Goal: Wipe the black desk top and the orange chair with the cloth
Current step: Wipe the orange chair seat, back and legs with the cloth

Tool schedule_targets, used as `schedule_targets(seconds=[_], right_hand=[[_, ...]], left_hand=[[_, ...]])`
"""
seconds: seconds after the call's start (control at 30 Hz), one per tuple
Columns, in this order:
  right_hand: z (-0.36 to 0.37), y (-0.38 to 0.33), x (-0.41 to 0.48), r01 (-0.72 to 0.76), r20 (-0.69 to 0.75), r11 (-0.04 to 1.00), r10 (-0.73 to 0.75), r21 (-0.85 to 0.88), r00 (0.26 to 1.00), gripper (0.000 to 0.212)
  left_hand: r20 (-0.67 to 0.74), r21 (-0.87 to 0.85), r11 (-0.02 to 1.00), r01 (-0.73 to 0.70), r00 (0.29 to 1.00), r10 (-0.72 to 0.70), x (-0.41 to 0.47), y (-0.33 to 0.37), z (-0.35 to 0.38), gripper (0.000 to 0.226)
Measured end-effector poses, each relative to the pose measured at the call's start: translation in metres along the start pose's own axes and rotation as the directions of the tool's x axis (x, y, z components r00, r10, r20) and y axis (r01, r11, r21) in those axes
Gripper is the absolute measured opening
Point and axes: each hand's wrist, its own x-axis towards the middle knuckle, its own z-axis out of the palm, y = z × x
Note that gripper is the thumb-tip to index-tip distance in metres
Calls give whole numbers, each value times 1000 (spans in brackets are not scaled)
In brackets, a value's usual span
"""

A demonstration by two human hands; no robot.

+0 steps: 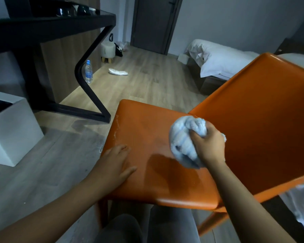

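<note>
Orange chair (165,130) seat: right hand (209,144) grips a bunched pale-blue cloth (184,139), seemingly touching it; left hand (116,160) rests flat near the left edge, fingers loosely together.

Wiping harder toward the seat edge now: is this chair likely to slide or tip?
It probably slides before it tips: the chair stands on thin legs on a smooth plank floor. It looks light, so the left hand flat on the seat likely steadies it. The seat looks glossy, so the cloth in the right hand should glide.
</note>
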Motion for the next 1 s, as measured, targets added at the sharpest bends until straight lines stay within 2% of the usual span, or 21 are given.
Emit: schedule_targets(seconds=[0.17, 0.33, 0.43, 0.57, 0.7, 1.0], right_hand=[[-37, 48, -24, -167, -66, 983, 162, -74, 985, 15], [-23, 84, -60, -287, -4, 944, 291, -165, 957, 28], [-2, 90, -72, -289, 21, 947, 295, -139, 955, 40], [5, 91, -77, -336, -1, 935, 338, -118, 941, 45], [7, 94, -78, -325, -11, 933, 327, -152, 945, 44], [16, 72, -91, -309, 13, 950, 310, -48, 951, 46]], left_hand=[[47, 3, 997, -77, 996, 77, 6, 17, 20, 69], [88, 68, 995, -78, 993, 72, 7, 17, 37, 71], [85, 124, 988, -91, 993, 81, 5, 14, 43, 71], [61, 157, 982, -103, 994, 95, 4, 13, 49, 68], [62, 165, 980, -109, 993, 100, 6, 12, 54, 68], [91, 131, 986, -105, 991, 94, 3, 13, 49, 69]])
